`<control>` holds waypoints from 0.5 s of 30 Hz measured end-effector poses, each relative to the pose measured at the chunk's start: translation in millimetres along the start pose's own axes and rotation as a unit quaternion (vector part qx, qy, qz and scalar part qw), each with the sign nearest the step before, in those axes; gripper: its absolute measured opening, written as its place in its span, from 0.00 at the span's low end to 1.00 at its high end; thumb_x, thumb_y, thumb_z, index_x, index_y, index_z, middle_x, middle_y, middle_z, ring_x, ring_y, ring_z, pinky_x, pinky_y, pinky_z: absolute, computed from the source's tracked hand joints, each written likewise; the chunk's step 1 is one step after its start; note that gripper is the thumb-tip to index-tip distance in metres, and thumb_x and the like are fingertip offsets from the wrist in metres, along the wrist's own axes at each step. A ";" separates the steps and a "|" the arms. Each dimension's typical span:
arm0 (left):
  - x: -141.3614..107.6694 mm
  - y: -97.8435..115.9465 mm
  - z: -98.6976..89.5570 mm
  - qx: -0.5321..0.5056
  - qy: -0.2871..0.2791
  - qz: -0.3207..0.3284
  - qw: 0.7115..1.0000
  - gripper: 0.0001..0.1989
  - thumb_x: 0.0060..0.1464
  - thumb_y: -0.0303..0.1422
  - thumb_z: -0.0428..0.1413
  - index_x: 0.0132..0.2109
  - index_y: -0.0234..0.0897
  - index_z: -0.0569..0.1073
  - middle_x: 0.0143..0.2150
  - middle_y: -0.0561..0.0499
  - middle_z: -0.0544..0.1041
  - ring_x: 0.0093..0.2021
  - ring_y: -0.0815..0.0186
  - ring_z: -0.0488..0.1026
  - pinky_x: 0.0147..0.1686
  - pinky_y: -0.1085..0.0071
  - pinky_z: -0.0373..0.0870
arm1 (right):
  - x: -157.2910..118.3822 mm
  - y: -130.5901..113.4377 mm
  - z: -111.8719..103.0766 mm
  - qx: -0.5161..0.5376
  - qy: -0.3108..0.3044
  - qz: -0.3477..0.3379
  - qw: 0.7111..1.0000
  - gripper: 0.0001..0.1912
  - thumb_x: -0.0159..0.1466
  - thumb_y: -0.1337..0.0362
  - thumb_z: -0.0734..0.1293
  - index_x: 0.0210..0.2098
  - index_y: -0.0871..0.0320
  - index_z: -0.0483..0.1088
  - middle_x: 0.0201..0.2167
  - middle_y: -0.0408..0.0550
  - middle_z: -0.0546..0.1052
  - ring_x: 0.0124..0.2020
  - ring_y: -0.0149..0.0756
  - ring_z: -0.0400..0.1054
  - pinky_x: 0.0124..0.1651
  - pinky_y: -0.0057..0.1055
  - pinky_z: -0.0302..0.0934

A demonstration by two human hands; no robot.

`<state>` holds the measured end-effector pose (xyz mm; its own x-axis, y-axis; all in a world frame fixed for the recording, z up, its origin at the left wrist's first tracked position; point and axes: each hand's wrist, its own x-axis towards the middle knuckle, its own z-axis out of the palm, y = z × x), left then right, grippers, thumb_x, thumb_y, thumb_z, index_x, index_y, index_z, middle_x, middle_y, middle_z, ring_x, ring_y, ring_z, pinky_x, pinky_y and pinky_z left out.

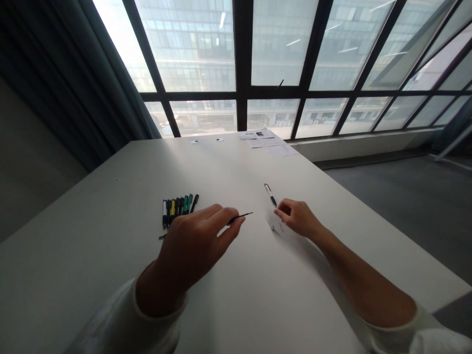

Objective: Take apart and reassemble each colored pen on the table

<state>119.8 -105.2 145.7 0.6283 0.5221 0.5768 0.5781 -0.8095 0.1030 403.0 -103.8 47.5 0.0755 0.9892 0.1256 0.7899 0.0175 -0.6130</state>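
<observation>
My left hand (197, 241) is closed in a pinch over the middle of the table. A thin dark pen refill (245, 215) with a fine tip sticks out to the right from its fingers; the rest is hidden by them. To the right, my right hand (297, 216) is closed, its fingertips at the lower end of a white-and-black pen (271, 194) that slants up and left. A small pen tip piece (273, 228) stands on the table just below those fingers. Several pens (179, 206) in black, white, yellow and green are lined up beyond my left hand, which partly covers them.
The white table (236, 305) stretches toward the windows (280, 44). Papers (261, 140) lie at its far right corner, and two small white pieces (220, 140) near the far edge. A dark curtain (73, 64) hangs at the left; grey floor (405, 182) shows at the right.
</observation>
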 end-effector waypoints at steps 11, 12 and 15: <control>-3.0 1.8 -14.9 0.011 0.046 -0.008 0.999 0.08 0.63 0.35 0.54 0.39 0.38 0.76 0.29 0.54 0.77 0.26 0.68 0.74 0.25 0.72 0.61 | -18.4 -127.4 -16.3 0.418 0.008 -0.246 0.874 0.04 0.63 0.65 0.71 0.39 0.57 0.76 0.29 0.46 0.79 0.28 0.33 0.74 0.32 0.32 0.71; -3.3 1.7 -17.1 0.010 0.053 -0.009 0.999 0.08 0.63 0.35 0.54 0.39 0.38 0.76 0.29 0.54 0.78 0.26 0.68 0.74 0.25 0.72 0.61 | -16.6 -131.3 -16.9 0.420 0.009 -0.251 0.872 0.03 0.64 0.65 0.71 0.38 0.57 0.76 0.28 0.46 0.79 0.27 0.33 0.74 0.31 0.31 0.71; -3.2 0.3 -21.3 0.011 0.074 -0.012 0.997 0.07 0.63 0.35 0.55 0.39 0.39 0.75 0.29 0.54 0.78 0.25 0.69 0.73 0.26 0.72 0.62 | -12.6 -134.1 -17.9 0.416 0.015 -0.254 0.873 0.03 0.64 0.66 0.71 0.38 0.57 0.76 0.29 0.46 0.79 0.28 0.33 0.74 0.32 0.31 0.71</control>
<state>106.9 -112.8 161.1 0.5317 0.4947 0.6874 0.6047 -0.7901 0.1009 307.0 -121.2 142.0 -0.1309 0.8190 0.5587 0.0107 0.5647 -0.8253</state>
